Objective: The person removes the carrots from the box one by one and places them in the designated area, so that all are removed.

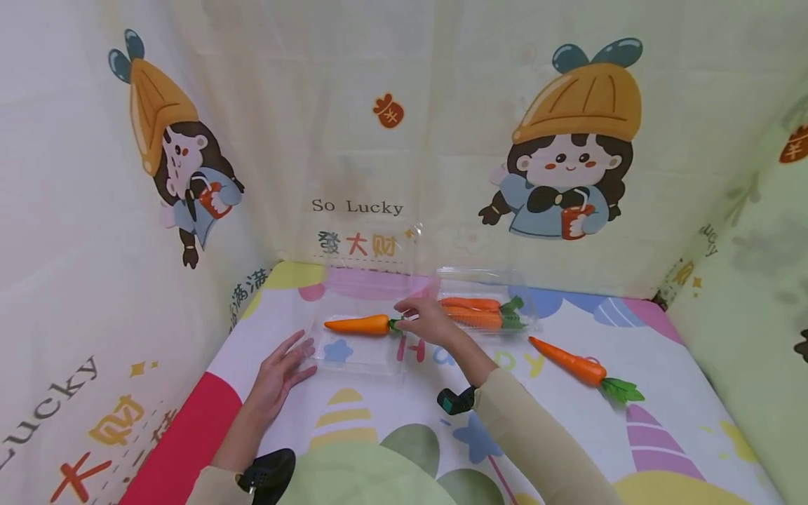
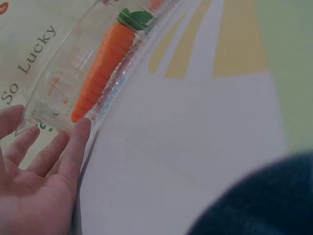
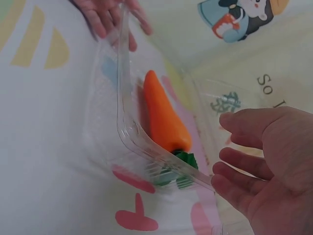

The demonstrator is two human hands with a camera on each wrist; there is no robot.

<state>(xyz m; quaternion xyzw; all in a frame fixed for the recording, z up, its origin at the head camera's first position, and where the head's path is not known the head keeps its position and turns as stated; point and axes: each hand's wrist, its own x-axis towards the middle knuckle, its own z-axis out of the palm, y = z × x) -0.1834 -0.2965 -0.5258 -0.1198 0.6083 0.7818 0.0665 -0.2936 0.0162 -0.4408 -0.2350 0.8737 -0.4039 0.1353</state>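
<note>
A carrot point(image 1: 358, 325) with a short green top lies inside a clear plastic box point(image 3: 128, 122), whose clear lid stands raised behind it. My left hand point(image 1: 280, 372) is at the box's left end, its fingers spread and loosely extended by the wall. At the opposite end, by the leafy top, is my right hand point(image 1: 429, 321). In the right wrist view that hand's fingers are relaxed, with a fingertip at the box rim and nothing gripped. The carrot point(image 2: 105, 68) also shows through the plastic in the left wrist view.
Right of this box stands a second clear box point(image 1: 482, 279) holding orange carrots point(image 1: 473, 319). A loose carrot point(image 1: 571, 363) with green leaves lies farther right on the patterned cloth point(image 1: 353, 449). Printed curtains point(image 1: 442, 161) enclose the back and sides.
</note>
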